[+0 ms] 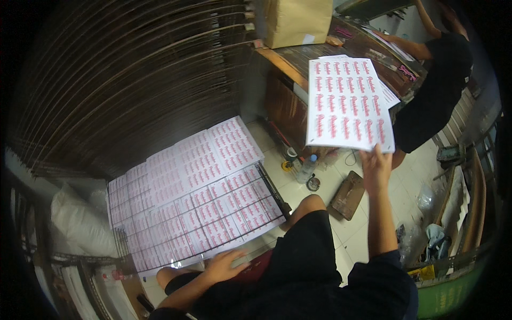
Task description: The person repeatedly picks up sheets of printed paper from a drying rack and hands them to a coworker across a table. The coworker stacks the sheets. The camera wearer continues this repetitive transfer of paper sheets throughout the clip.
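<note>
My right hand (376, 166) reaches forward and grips the near edge of a stack of white printed sheets (349, 104) with rows of red lettering. The sheets lie over the near end of a wooden workbench. My left hand (226, 265) is low at the left, above my lap, fingers stretched out and holding nothing. Beside it is a wire drying rack (208, 221), covered with several overlapping sheets of the same red print. More of these printed sheets (213, 149) lie at the rack's far side.
A brown paper-wrapped package (297, 24) stands on the workbench (288, 98). A person in black (437, 90) works there with pink-handled scissors (408, 73) nearby. On the tiled floor are a plastic bottle (306, 169) and a brown box-like object (348, 196). White sacks (80, 221) sit at the left.
</note>
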